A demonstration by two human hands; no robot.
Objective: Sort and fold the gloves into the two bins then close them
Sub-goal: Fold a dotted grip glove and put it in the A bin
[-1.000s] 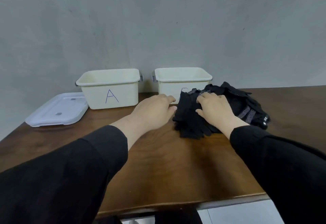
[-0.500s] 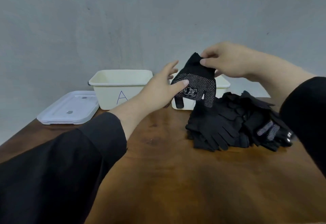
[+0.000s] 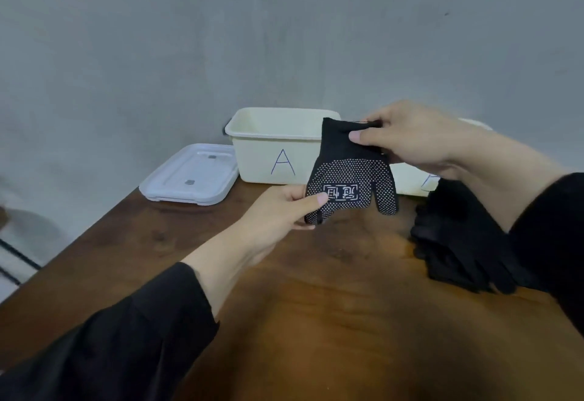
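While both hands grasp it above the wooden counter [image 3: 316,321], a black glove [image 3: 349,173] with white grip dots and a boxed white print hangs cuff-up in front of two cream bins. The right hand [image 3: 417,138] pinches the cuff between thumb and fingers; the left hand [image 3: 278,211] pinches the glove's lower edge near its fingers. Behind the glove stands an open bin marked A [image 3: 275,147], and the second bin [image 3: 414,179] sits to its right, mostly hidden by the right hand and glove. A white lid [image 3: 189,176] lies flat on the counter just left of bin A. More black gloves sit in a pile [image 3: 458,242] on the counter under the right forearm.
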